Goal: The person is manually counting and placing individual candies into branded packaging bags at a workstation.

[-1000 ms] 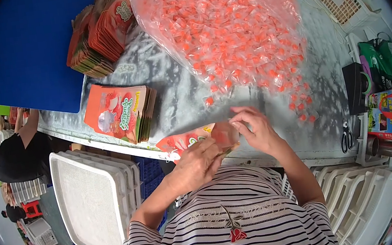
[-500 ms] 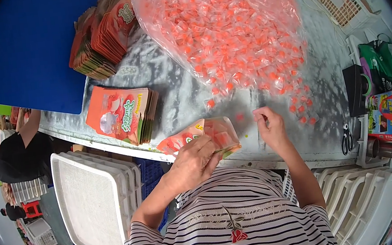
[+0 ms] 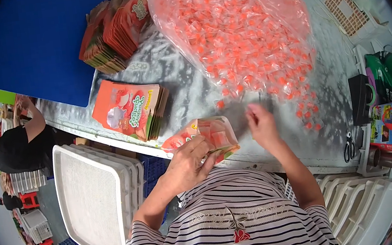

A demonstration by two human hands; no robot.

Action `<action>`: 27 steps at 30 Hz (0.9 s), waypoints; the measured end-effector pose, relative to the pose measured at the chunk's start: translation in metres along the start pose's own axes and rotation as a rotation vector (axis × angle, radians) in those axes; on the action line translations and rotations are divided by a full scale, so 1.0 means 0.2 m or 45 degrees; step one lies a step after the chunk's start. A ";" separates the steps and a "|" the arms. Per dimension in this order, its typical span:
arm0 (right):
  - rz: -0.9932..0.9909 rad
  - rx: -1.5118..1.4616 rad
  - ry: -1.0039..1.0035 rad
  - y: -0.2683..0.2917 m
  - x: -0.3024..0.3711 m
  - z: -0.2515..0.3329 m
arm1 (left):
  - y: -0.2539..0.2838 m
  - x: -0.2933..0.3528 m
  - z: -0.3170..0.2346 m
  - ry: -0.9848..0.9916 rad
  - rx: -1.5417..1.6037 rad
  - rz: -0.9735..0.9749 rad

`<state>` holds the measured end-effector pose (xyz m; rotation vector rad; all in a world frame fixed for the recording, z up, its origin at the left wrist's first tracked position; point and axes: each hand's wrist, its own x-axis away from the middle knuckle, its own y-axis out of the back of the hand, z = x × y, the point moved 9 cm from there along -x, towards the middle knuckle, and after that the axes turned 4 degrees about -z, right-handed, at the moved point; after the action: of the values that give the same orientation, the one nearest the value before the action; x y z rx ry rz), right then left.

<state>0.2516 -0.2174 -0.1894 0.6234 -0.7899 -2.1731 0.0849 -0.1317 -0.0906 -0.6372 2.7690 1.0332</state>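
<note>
My left hand (image 3: pixel 192 159) is closed on an open-topped red printed pouch (image 3: pixel 198 134) near the table's front edge. The mouth of the pouch faces right, and pale pink wrapped pieces show inside it. Just right of that mouth is my right hand (image 3: pixel 262 126), slightly blurred, its fingers bunched together; what they hold, if anything, is hidden. Beyond both hands a large clear plastic bag (image 3: pixel 181 46) lies open, with a heap of small wrapped orange-red candies (image 3: pixel 251 52) spilling toward me.
A stack of flat pouches (image 3: pixel 128 108) lies to the left, with more bundled pouches (image 3: pixel 116 29) behind. White trays (image 3: pixel 90 194) stand below the table's left edge. Scissors (image 3: pixel 349 146) and a black box (image 3: pixel 360 97) are at the right. A co-worker (image 3: pixel 20 144) is at far left.
My right hand has moved left toward the pouch mouth. A small pink piece seen between hand and pouch no longer shows there. The whole view has shifted slightly; my left hand keeps its hold.
</note>
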 end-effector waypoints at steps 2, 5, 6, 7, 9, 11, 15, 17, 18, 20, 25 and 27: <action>-0.046 -0.463 -0.336 0.09 0.01 -0.01 | -0.01 -0.02 0.00 0.052 -0.032 0.030; -0.173 -0.599 0.046 0.29 0.01 0.35 | 0.01 -0.08 -0.06 -0.022 -0.046 0.004; -0.202 -0.371 0.331 0.34 -0.01 0.50 | 0.02 -0.09 -0.09 -0.069 -0.042 -0.026; -0.225 -0.233 0.544 0.37 -0.01 0.62 | 0.04 -0.10 -0.13 -0.116 -0.060 -0.073; -0.208 -0.059 0.716 0.41 0.00 0.75 | 0.05 -0.12 -0.18 -0.161 -0.046 -0.159; -0.134 0.088 0.766 0.43 0.03 0.79 | 0.04 -0.11 -0.21 -0.171 0.011 -0.268; 0.207 0.106 0.640 0.37 0.07 0.69 | -0.03 -0.07 -0.21 -0.059 0.195 -0.257; 0.263 0.178 0.736 0.38 0.09 0.67 | -0.05 -0.05 -0.22 -0.080 0.228 -0.162; 0.285 0.285 0.836 0.37 0.10 0.66 | -0.01 -0.05 -0.21 -0.092 0.218 -0.200; 0.266 0.186 0.830 0.43 0.12 0.65 | 0.16 -0.04 -0.22 -0.257 -0.103 -0.472; 0.180 0.075 0.926 0.49 0.13 0.70 | 0.00 -0.14 0.04 0.142 0.592 0.097; 0.202 0.229 1.013 0.48 0.14 0.73 | -0.08 -0.12 0.04 0.163 0.714 0.121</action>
<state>0.1853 -0.2409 -0.0266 1.3480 -0.5635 -1.5120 0.1139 -0.1286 -0.0999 -0.5022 3.0119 0.1944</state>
